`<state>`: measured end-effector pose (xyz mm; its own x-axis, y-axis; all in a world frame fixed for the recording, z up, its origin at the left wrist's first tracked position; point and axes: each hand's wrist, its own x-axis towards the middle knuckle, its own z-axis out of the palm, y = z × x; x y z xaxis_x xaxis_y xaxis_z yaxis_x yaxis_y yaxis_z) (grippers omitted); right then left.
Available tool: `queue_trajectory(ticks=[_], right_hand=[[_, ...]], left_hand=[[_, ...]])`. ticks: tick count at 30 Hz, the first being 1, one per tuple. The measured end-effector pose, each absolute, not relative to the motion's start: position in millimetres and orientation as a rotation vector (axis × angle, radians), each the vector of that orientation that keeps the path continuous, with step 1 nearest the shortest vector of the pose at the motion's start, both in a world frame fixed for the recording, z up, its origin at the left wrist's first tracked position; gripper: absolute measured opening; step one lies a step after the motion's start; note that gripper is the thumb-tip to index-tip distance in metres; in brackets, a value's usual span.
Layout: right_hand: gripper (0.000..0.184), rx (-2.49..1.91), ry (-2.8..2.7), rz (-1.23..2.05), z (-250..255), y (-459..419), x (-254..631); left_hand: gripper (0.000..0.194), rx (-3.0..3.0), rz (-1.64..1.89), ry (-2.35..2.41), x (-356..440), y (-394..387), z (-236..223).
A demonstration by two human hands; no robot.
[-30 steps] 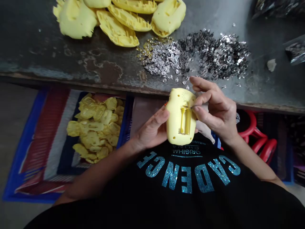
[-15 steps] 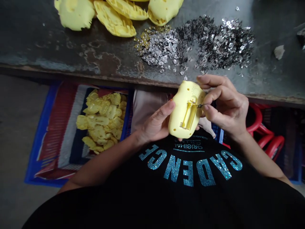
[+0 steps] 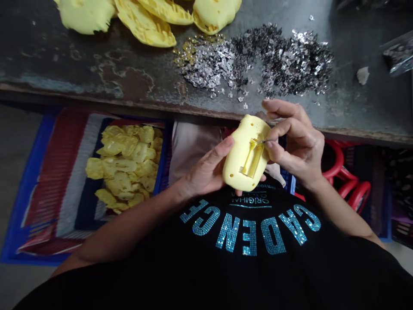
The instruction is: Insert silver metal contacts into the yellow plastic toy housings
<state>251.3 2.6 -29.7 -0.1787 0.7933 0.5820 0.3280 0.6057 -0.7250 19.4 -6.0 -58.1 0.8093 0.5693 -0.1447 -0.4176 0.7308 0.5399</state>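
My left hand (image 3: pixel 211 168) is wrapped round a yellow plastic housing (image 3: pixel 237 165), thumb on its near face and fingertips behind it. An open battery compartment (image 3: pixel 251 160) faces up, with a coiled spring visible at its lower end. Between the thumb and forefinger of my right hand (image 3: pixel 293 144) is a small thin metal piece (image 3: pixel 265 141), held at the compartment's upper end. Its exact shape is too small to make out. Beyond the hands, a heap of small metal contact plates (image 3: pixel 290 60) lies on the dark table (image 3: pixel 80 69).
Larger yellow plastic shells (image 3: pixel 145 23) lie at the table's far left. Below the table's edge, a blue crate (image 3: pixel 32 193) holds several yellow parts (image 3: pixel 125 165). Red rings (image 3: pixel 346 185) sit low on the right. A clear bag (image 3: pixel 398 54) lies far right.
The view has shifted slightly, so table and crate appear further left. The metal piece in my right hand now sits slightly further over the compartment's upper end.
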Motion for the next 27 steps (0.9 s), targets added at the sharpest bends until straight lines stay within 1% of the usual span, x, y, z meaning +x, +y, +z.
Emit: queue_trajectory(ticks=[6, 13, 17, 19, 22, 24, 27], right_hand=[[0.009, -0.897, -1.782, 0.554, -26.2, 2.6, 251.5], [0.008, -0.953, -1.823, 0.576, -20.1, 4.2, 250.6], [0.007, -0.954, -1.850, 0.534, -22.0, 6.1, 250.2], [0.006, -0.927, -1.869, 0.505, -22.7, 6.6, 250.3], [0.005, -0.910, -1.907, 0.463, -21.5, 6.1, 251.4], [0.008, -0.930, -1.938, 0.440, -18.9, 4.7, 252.6], [0.009, -0.987, -1.996, 0.387, -14.0, 1.9, 254.8]], left_hand=[[0.065, 0.503, 0.561, 0.326, 17.6, -6.3, -59.6], [0.073, 0.477, 0.543, 0.327, 19.3, -6.5, -60.2], [0.067, 0.475, 0.556, 0.309, 20.9, -5.6, -60.2], [0.071, 0.485, 0.558, 0.313, 21.3, -5.1, -59.6], [0.083, 0.510, 0.543, 0.323, 22.0, -4.3, -57.7], [0.088, 0.524, 0.539, 0.318, 22.5, -3.8, -56.9], [0.083, 0.519, 0.556, 0.301, 22.7, -3.2, -58.7]])
